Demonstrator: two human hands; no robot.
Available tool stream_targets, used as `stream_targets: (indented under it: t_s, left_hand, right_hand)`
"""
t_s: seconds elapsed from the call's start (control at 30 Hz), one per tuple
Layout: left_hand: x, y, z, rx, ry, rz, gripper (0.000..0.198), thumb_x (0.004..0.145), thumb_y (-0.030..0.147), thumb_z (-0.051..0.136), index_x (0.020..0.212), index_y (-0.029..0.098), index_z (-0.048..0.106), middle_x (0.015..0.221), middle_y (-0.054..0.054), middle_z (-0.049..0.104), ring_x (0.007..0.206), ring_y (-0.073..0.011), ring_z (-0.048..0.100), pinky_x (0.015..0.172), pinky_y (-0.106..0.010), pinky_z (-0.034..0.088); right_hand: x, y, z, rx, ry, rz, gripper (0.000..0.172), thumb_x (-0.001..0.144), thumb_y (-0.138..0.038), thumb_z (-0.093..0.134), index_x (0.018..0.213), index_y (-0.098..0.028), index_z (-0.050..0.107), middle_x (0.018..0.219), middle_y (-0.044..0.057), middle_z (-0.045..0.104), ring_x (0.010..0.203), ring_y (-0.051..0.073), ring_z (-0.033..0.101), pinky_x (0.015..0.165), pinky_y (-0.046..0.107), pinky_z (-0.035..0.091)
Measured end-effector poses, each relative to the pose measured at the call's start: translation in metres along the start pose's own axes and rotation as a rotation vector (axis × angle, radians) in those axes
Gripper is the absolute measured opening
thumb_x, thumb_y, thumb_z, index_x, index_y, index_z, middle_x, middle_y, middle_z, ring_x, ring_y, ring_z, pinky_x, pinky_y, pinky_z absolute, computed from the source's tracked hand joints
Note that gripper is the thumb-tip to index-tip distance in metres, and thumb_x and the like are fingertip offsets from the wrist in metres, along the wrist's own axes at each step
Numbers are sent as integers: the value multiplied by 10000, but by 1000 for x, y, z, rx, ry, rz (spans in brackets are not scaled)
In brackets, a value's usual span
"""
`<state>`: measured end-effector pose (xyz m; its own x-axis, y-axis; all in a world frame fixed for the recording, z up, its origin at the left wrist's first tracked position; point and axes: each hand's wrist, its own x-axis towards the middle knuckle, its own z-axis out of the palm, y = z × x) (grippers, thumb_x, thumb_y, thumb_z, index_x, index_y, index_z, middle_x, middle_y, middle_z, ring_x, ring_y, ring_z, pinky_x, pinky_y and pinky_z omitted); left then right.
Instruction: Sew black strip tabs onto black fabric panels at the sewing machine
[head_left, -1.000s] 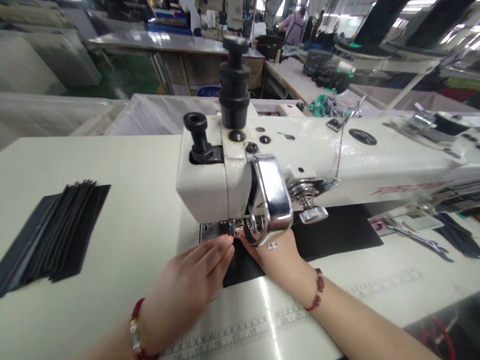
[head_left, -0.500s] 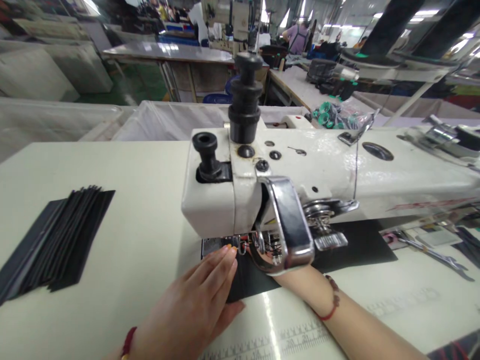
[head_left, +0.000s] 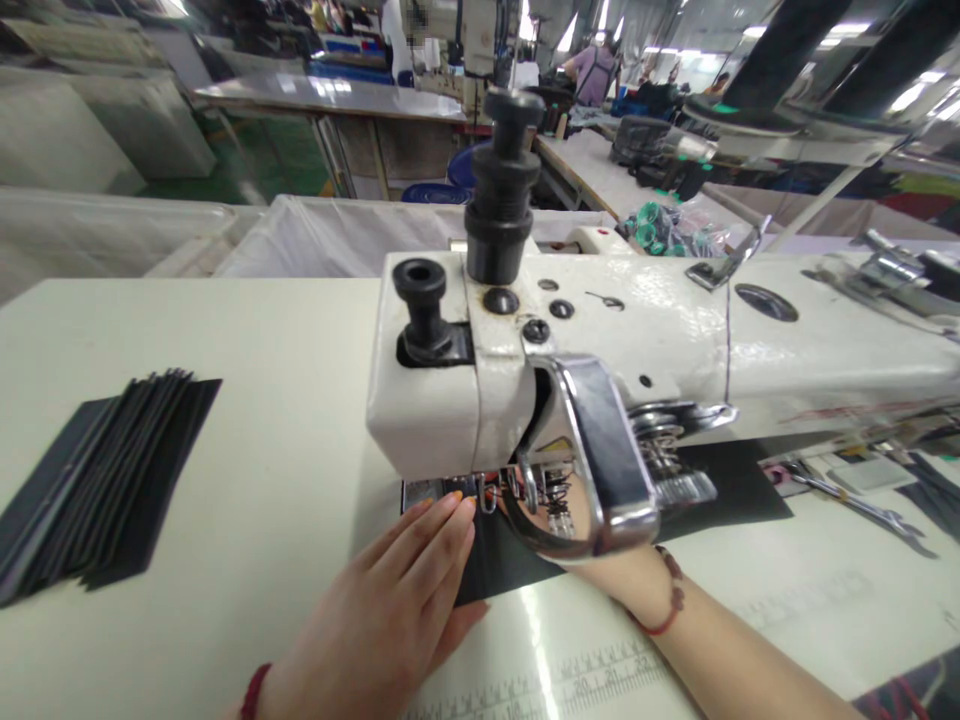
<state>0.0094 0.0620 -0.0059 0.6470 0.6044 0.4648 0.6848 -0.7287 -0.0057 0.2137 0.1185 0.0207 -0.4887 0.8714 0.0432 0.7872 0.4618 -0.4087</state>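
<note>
A white sewing machine point(head_left: 645, 320) stands over a black piece of material point(head_left: 495, 560), which lies flat below its needle area and extends right beneath the arm. My left hand point(head_left: 397, 590) rests flat on the left edge of this piece, fingers stretched out towards the presser foot area, thumb apart. My right hand point(head_left: 581, 510) reaches in behind the chrome guard point(head_left: 611, 450); most of it is hidden by the guard and machine head, and its fingers do not show. A beaded bracelet circles the right wrist, a red one the left.
A fanned stack of black strips point(head_left: 120, 480) lies on the left of the white table point(head_left: 285, 400). At the right are scissors-like metal tools point(head_left: 862, 505). A ruler scale point(head_left: 577, 685) runs along the front. White-lined bins point(head_left: 315, 235) stand behind; other people are farther back.
The view has shifted slightly, so the machine head sits a little more to the right. Both hands keep nearly the same places on the material.
</note>
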Motion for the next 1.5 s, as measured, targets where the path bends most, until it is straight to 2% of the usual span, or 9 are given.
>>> stream_targets:
  t_s: [0.17,0.3,0.53,0.73,0.83,1.03,1.17,1.33,1.5]
  left_hand:
    - [2,0,-1,4,25,20,377,987,300,391,1110,32,626,1216,-113,621,1108,-241,563,953,-353,450]
    - [2,1,0,7,24,-5,383,992,296,367,1111,40,625,1215,-108,620,1104,-233,563,940,-334,463]
    - [1,3,-1,32,-46,-10,406,986,295,345,1152,31,605,1241,-135,598,1117,-260,556,898,-356,517]
    - [-2,4,0,62,-94,4,405,974,287,364,1177,14,583,1257,-165,578,1069,-287,578,841,-397,551]
    - [-1,4,-2,56,-114,9,405,970,280,367,1176,2,577,1239,-179,583,1058,-297,581,799,-400,564]
    - [0,5,-1,15,-79,-8,381,966,274,385,1172,17,579,1230,-168,590,1090,-286,570,880,-409,535]
    - [-1,5,1,14,-51,-6,370,963,260,388,1167,18,580,1232,-166,590,1098,-281,569,932,-423,511]
    - [-3,5,1,28,-92,18,387,954,278,418,1192,7,558,1253,-183,568,1124,-294,553,934,-423,514]
    - [-3,6,2,-19,-101,-41,373,940,262,437,1205,26,553,1250,-172,572,1138,-288,543,952,-418,500]
  right_hand:
    - [0,-4,-6,-17,-6,27,156,807,-109,513,767,-145,660,824,109,699,874,286,673,804,412,545]
    - [-1,-4,-5,11,26,7,181,829,-114,495,784,-163,664,834,92,698,862,249,668,813,379,539]
    - [-2,5,11,82,102,-44,196,900,-176,486,900,-198,681,839,58,696,844,209,651,770,323,525]
    - [0,18,32,-5,157,-75,154,880,-216,550,832,-220,697,779,38,687,768,206,642,694,306,511]
    - [-1,18,32,-34,176,-103,141,865,-206,573,814,-220,704,776,39,690,750,205,638,684,305,500]
    - [-7,7,20,-70,224,-182,208,891,-138,528,950,-236,702,967,51,705,902,205,636,796,321,486]
    - [-7,11,21,-41,276,-195,147,904,-204,546,933,-208,689,955,69,701,885,204,634,801,323,485]
    - [-12,19,19,52,196,-234,174,922,-200,518,1029,-213,655,1013,67,685,983,196,615,881,340,468]
    - [-18,20,19,18,206,-310,245,933,-188,491,1142,-233,611,1065,77,665,1073,202,582,964,388,426]
